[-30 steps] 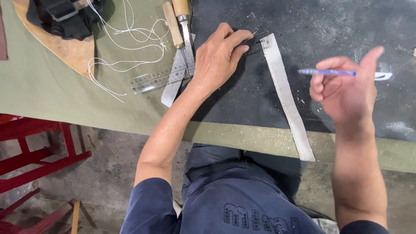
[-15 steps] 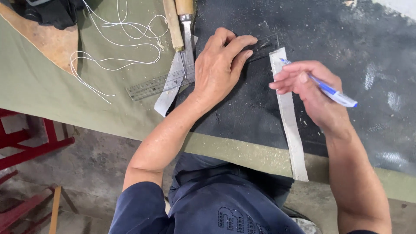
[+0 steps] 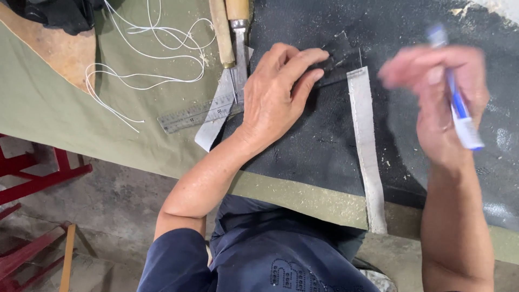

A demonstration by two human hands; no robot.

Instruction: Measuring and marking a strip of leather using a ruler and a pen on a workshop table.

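Both hands are working over the black sheet right now. The left hand (image 3: 278,92) is lying flat, fingers pressed together on a small dark piece (image 3: 338,60), apparently pinning it so it doesn't slide. The right hand (image 3: 440,100) is hovering blurred above the sheet, fingers curled around a blue and white pen (image 3: 458,103), tip end pointing up and away from the work.

Going by size: the olive-green worktop (image 3: 48,108) is carrying everything, with the big black sheet (image 3: 324,140) covering its right part. A long pale grey strip (image 3: 367,146) is lying on the sheet just beside the pinned piece, running down past the worktop edge. Left of the hand, a clear ruler (image 3: 189,114) is sitting under 2 wooden-handled chisels (image 3: 232,32), next to loose white cord (image 3: 146,54).
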